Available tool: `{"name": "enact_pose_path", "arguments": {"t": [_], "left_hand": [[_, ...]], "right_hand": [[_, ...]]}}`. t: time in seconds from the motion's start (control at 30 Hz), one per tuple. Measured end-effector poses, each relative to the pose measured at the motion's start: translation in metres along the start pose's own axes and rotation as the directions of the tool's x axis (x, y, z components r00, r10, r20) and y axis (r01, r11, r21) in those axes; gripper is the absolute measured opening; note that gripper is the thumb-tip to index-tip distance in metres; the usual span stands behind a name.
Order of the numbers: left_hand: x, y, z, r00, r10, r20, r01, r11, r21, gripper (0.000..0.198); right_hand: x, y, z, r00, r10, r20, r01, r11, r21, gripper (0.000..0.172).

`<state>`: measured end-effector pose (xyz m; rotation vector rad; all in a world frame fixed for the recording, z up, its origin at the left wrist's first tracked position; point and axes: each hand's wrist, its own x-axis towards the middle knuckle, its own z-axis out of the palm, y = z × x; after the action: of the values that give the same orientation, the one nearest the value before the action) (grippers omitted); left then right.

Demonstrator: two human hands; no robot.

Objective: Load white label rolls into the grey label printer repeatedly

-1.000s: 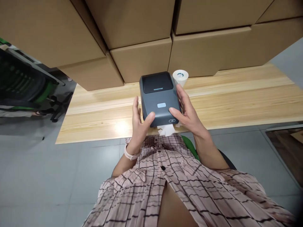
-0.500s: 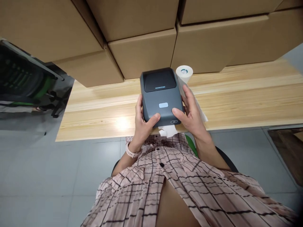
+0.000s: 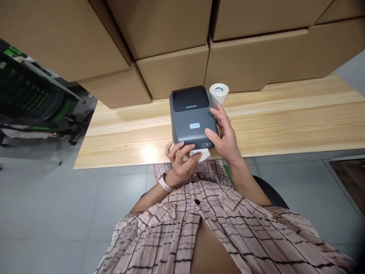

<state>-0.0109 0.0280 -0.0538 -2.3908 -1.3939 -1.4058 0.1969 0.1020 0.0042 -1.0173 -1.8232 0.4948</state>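
Observation:
A dark grey label printer point(image 3: 186, 118) with a pale blue button rests on the wooden table near its front edge. White paper point(image 3: 204, 155) sticks out from the printer's front. My left hand point(image 3: 182, 161) is at that front side, its thumb and fingers closed around the paper and other fingertips against the casing. My right hand point(image 3: 225, 139) grips the printer's right side, with the thumb on top near the front corner and the fingers along the edge. Behind those fingers stands a white paper roll point(image 3: 219, 92), its lower part hidden by the hand and printer.
Stacked cardboard boxes point(image 3: 173, 70) line the back of the wooden table point(image 3: 285, 125). A dark chair with green parts point(image 3: 34, 91) is at the left, where part of a person's leg and shoe shows. A dark brown panel point(image 3: 349, 179) lies low on the right.
My left hand has moved from the printer's left side to the paper at its front and closed on it. My right hand has stayed on the printer's right side, its fingers shifted slightly.

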Motion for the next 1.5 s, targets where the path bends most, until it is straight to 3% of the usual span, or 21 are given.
{"name": "enact_pose_path", "arguments": {"t": [0.1,0.17,0.23,0.37,0.5,0.6,0.73,0.83,0.93,1.0,1.1,1.17,1.33,1.43,1.5], "left_hand": [[0.01,0.006,-0.004,0.991,0.09,-0.103,-0.085,0.995,0.044,0.024],[0.015,0.012,-0.009,0.975,0.157,-0.16,-0.143,0.985,0.097,0.019],[0.019,0.014,-0.016,0.971,0.167,-0.171,-0.149,0.982,0.112,0.019],[0.026,0.005,-0.028,0.962,0.034,-0.27,-0.035,0.999,-0.002,0.044],[0.04,-0.009,-0.027,0.925,-0.159,-0.344,0.122,0.985,-0.125,0.043],[0.05,-0.012,-0.023,0.907,-0.312,-0.282,0.235,0.932,-0.277,0.041],[0.057,-0.014,-0.024,0.851,-0.502,-0.157,0.388,0.8,-0.458,0.04],[0.066,-0.031,-0.027,0.84,-0.529,-0.12,0.414,0.768,-0.488,0.037],[0.085,-0.066,-0.021,0.86,-0.506,-0.06,0.414,0.763,-0.497,0.038],[0.099,-0.091,-0.008,0.87,-0.492,0.031,0.435,0.736,-0.518,0.046],[0.113,-0.117,0.017,0.865,-0.469,0.177,0.482,0.682,-0.549,0.094],[0.114,-0.124,0.031,0.867,-0.414,0.277,0.495,0.652,-0.574,0.115],[0.101,-0.129,0.041,0.894,-0.335,0.296,0.447,0.661,-0.603,0.113],[0.098,-0.13,0.038,0.895,-0.313,0.317,0.445,0.66,-0.605,0.109],[0.099,-0.127,0.036,0.893,-0.309,0.328,0.45,0.647,-0.615,0.108]], "right_hand": [[0.007,-0.009,-0.005,0.991,-0.09,-0.099,0.082,0.994,-0.077,0.039],[0.012,-0.011,-0.009,0.979,-0.197,-0.053,0.187,0.971,-0.151,0.029],[0.015,-0.011,-0.012,0.966,-0.26,0.018,0.258,0.947,-0.19,0.03],[0.02,-0.012,-0.015,0.962,-0.243,0.123,0.266,0.936,-0.23,0.04],[0.024,-0.015,-0.018,0.95,-0.225,0.218,0.272,0.937,-0.218,0.045],[0.019,-0.014,-0.022,0.953,-0.205,0.222,0.249,0.949,-0.194,0.055],[0.009,-0.016,-0.035,0.979,-0.145,0.141,0.155,0.986,-0.056,0.077],[0.016,-0.02,-0.044,0.979,-0.156,0.129,0.156,0.988,0.012,0.089],[0.044,-0.022,-0.045,0.973,-0.208,0.096,0.21,0.978,-0.01,0.098],[0.072,-0.02,-0.04,0.96,-0.279,0.02,0.279,0.959,-0.052,0.097],[0.12,-0.015,-0.031,0.919,-0.382,-0.093,0.377,0.923,-0.074,0.091],[0.153,-0.014,-0.028,0.918,-0.372,-0.135,0.363,0.928,-0.087,0.084],[0.205,-0.019,-0.027,0.936,-0.318,-0.153,0.291,0.941,-0.174,0.072],[0.201,-0.023,-0.022,0.907,-0.372,-0.197,0.318,0.913,-0.256,0.07],[0.184,-0.023,-0.015,0.897,-0.402,-0.183,0.344,0.896,-0.282,0.054]]}}
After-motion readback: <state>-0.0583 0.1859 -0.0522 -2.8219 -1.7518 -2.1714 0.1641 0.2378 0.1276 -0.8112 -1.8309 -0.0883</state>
